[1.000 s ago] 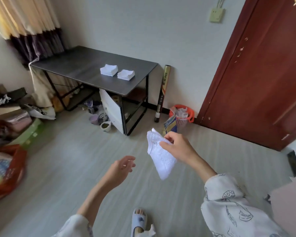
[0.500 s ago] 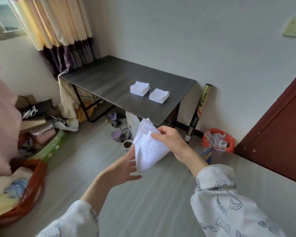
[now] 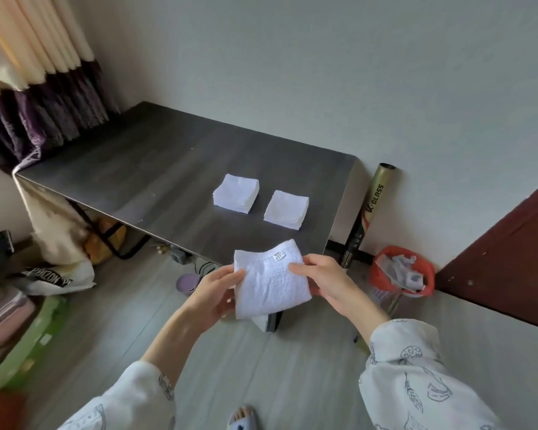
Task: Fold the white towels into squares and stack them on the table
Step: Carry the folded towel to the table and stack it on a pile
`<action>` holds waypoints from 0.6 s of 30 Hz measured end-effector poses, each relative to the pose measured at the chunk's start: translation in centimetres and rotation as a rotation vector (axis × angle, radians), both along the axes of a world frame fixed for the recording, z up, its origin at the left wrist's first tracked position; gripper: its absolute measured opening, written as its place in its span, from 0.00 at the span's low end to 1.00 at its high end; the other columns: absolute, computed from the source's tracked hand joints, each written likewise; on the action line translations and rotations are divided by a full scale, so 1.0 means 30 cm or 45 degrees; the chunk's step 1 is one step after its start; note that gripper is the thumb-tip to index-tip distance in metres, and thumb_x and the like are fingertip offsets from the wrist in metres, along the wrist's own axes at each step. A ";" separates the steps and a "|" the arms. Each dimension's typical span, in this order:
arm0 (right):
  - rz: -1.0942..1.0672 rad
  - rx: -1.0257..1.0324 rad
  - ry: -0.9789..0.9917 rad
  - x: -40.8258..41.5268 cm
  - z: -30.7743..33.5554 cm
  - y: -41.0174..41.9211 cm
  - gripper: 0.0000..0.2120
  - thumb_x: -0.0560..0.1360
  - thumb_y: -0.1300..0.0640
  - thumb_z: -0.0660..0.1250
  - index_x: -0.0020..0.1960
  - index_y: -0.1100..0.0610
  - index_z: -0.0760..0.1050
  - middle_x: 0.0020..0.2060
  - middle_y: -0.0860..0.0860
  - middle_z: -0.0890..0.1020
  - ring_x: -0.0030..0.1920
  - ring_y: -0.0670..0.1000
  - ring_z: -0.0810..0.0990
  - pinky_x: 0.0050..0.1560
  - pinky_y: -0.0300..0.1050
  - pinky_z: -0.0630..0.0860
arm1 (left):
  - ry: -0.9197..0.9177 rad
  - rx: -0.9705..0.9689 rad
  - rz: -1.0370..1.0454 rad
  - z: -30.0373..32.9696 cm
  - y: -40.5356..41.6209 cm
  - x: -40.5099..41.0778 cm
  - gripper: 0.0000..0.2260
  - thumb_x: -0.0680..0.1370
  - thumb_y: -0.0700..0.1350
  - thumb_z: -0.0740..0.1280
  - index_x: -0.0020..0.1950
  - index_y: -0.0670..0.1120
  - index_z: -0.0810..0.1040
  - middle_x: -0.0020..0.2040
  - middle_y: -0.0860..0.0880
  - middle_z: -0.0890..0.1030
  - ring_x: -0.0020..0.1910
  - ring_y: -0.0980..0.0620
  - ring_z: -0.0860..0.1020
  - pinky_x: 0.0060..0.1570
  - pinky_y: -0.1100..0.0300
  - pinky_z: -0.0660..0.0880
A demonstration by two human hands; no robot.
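A white terry towel with a small sewn label [image 3: 272, 282] was held in the air before the near edge of the dark grey wooden table [image 3: 156, 169]. It was pinched at its left edge by the left hand [image 3: 213, 294] and at its right edge by the right hand [image 3: 330, 282] — the cloth stretched between both grips. Two stacks of folded white towel squares [image 3: 236, 193] had been set side by side on the tabletop — well apart from the held towel.
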State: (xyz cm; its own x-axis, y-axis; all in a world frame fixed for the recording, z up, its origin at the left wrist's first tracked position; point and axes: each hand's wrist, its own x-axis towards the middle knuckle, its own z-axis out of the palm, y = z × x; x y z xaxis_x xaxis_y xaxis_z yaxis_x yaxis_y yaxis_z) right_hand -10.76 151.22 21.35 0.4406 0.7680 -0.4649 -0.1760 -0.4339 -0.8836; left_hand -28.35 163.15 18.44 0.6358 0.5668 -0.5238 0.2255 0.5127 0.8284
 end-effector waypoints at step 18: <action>-0.235 -0.278 0.001 0.572 -0.310 0.600 0.09 0.78 0.56 0.62 0.51 0.63 0.75 0.45 0.56 0.81 0.40 0.51 0.82 0.35 0.43 0.80 | 0.393 0.543 -0.205 -0.212 0.682 0.692 0.08 0.79 0.47 0.62 0.56 0.47 0.75 0.47 0.46 0.80 0.48 0.46 0.80 0.48 0.47 0.80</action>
State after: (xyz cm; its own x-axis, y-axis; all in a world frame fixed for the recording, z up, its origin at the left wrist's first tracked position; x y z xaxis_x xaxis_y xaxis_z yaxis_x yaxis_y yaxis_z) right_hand 6.39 169.24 12.06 0.5632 0.5565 -0.6108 -0.2699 -0.5748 -0.7725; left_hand -7.59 183.61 12.08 0.5850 0.6780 -0.4451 0.5387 0.0854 0.8381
